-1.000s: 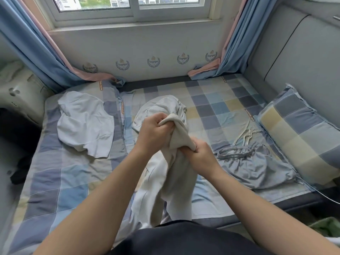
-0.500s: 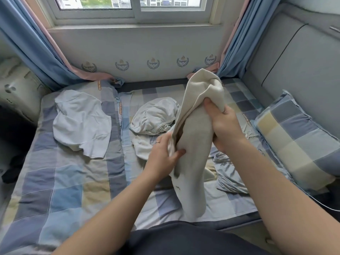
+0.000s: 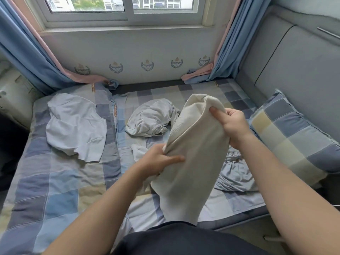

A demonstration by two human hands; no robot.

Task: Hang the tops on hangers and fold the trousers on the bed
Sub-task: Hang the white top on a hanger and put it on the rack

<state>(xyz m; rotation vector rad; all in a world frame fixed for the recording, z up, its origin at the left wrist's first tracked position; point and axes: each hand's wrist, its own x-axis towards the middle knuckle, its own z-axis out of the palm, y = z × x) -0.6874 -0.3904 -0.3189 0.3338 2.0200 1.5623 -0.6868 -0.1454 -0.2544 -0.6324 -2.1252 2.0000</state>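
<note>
Person has the cream garment (image 3: 191,153) up off the bed (image 3: 55,181), held btwn both hands. It hangs as a long bunched tube w/ its lower end down near the bed's front edge, in front of the person's dark top (image 3: 184,240). R hand (image 3: 230,124) has the upper part: thumb on the near side, fingers curled round the back, cloth pinched tight just below the rounded top fold. L hand (image 3: 158,161) grips lower down on the garment's left edge, fingers curled into a bunch of cloth, index finger lying straighter across the front. Can't tell from this angle if it's a top or trousers. Far left on the bed: white top (image 3: 75,124), spread mostly flat, apart from the other clothes. Mid bed, behind the cream garment: pale garment (image 3: 150,118) crumpled in a heap, w/ a small white scrap (image 3: 139,150) just in front of it, near L hand. R side: grey-blue garment (image 3: 233,173) w/ a gathered waistband, rumpled, partly hidden behind the cream garment and R forearm. Checked pillow (image 3: 294,140) sits at the bed's R edge against the grey headboard (image 3: 303,70). Sheet is blue/grey/yellow check. Window (image 3: 128,8) at the far end, blue curtains (image 3: 27,57) w/ pink lining either side, their ends resting on the bed's far corners.
</note>
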